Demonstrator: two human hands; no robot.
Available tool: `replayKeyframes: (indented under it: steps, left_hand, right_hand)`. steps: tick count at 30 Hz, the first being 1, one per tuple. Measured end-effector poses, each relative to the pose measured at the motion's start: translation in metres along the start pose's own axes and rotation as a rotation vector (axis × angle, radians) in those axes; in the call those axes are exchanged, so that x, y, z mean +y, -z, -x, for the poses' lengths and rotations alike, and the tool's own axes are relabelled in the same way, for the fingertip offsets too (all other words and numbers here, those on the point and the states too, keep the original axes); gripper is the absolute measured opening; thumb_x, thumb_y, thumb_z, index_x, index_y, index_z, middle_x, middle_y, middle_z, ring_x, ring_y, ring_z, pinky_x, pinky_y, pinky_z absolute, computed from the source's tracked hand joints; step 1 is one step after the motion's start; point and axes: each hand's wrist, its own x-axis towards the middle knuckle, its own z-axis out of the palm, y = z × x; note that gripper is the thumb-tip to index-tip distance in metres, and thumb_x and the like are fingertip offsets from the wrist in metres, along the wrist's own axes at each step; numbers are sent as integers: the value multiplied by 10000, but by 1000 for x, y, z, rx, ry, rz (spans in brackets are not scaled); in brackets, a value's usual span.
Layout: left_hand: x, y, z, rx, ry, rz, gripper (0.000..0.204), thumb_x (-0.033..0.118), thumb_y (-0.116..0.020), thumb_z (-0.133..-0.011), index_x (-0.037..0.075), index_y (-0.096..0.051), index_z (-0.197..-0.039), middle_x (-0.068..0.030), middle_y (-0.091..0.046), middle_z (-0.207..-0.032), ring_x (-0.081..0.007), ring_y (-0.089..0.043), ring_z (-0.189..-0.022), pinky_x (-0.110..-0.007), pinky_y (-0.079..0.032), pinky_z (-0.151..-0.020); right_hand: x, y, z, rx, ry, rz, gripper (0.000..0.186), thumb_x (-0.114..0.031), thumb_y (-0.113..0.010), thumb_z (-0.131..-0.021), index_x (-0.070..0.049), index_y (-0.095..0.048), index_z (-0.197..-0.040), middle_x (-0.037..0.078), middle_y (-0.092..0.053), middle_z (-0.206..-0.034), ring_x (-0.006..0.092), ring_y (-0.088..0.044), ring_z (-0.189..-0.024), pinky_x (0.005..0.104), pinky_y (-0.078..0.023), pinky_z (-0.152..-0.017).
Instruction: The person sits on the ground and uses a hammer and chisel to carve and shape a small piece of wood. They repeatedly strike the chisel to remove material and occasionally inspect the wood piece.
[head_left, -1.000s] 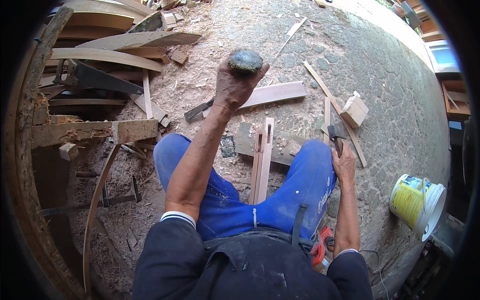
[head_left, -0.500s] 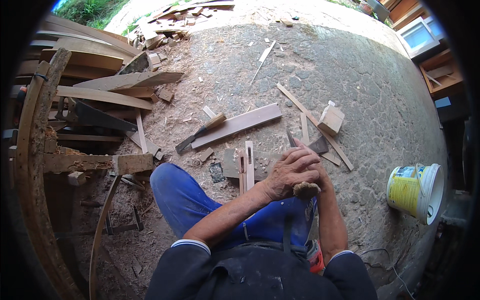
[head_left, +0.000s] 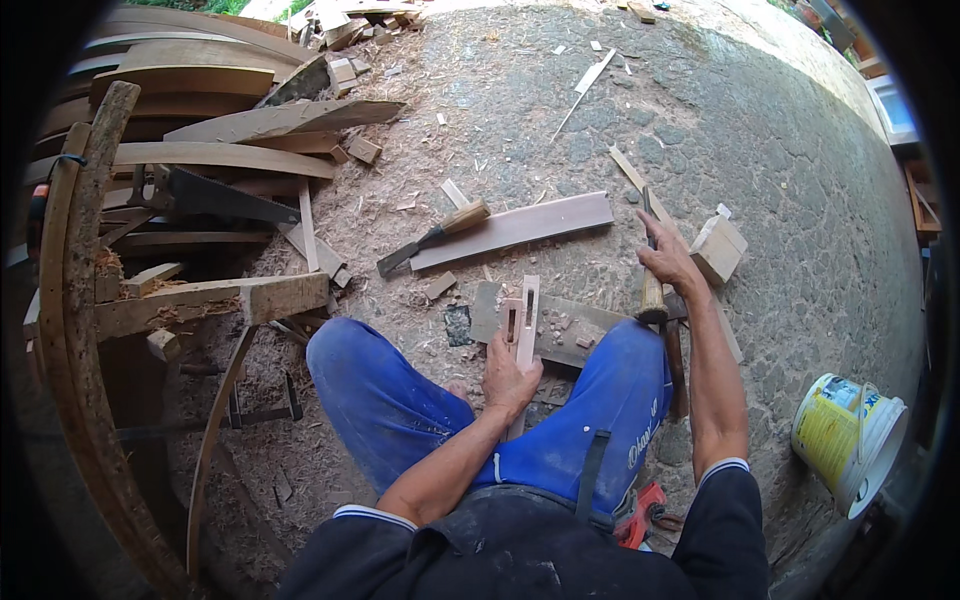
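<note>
The slotted wooden strip (head_left: 522,325), a narrow pale piece with two mortise slots cut through it, lies on the stone ground between the person's knees, resting over a flat grey board (head_left: 560,325). The left hand (head_left: 508,378) presses on the near end of the strip, its grip closed over the wood and pinning it down. A second ago that same hand was raised high holding a dark rounded lump, and half a second ago both hands met near the right knee; now the lump is gone from view and the left hand has gone to steadying the strip.

Right of the strip, the right hand (head_left: 668,262) has come off it and closed around a wooden tool handle (head_left: 652,295), probably a chisel, though the blade is hard to make out. That suggests striking has paused and the tool is being repositioned.

Beyond the strip lie a long plank (head_left: 520,228) and a wooden-handled chisel (head_left: 432,238). Further right of the strip sit a small wood block (head_left: 718,247) and a yellow-and-white bucket (head_left: 845,440). Left of it, a stack of curved timbers (head_left: 190,160) carries a handsaw (head_left: 215,197).
</note>
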Motion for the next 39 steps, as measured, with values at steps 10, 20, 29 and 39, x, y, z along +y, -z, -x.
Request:
replayKeyframes:
  steps: [10, 20, 29, 39]
  left_hand:
    - [7, 5, 2, -9, 29, 10, 763, 265, -756, -787, 19, -393, -1412, -246, -557, -1249, -455, -588, -1144, -528, -506, -940]
    - [8, 6, 2, -5, 26, 20, 799, 239, -759, -776, 30, -363, -1437, -238, -549, -1254, -444, -589, -1135, -524, -507, -940]
    - [13, 5, 4, -25, 138, 18, 720, 230, -756, -783, 73, -379, -1377, -197, -546, -1273, -428, -604, -1123, -536, -525, -915]
    - [13, 8, 3, -33, 104, 79, 653, 232, -731, -787, 86, -402, -1332, -205, -561, -1262, -434, -625, -1101, -552, -536, -902]
  right_hand:
    - [38, -67, -7, -8, -167, 456, 589, -140, -491, -951, -258, -448, -1526, 228, -578, -1168, 456, -638, -1066, 552, -522, -919]
    - [38, -80, -6, -27, -205, 359, 700, -148, -628, -935, -236, -352, -1572, 279, -484, -1210, 491, -553, -1165, 545, -469, -1011]
    - [65, -90, -11, 24, -50, 292, 695, -87, -659, -916, -207, -382, -1541, 264, -498, -1210, 479, -554, -1145, 520, -453, -1011]
    - [11, -92, 2, 45, -277, 491, 713, -291, -702, -906, -209, -413, -1553, 262, -406, -1495, 443, -426, -1377, 525, -412, -1103]
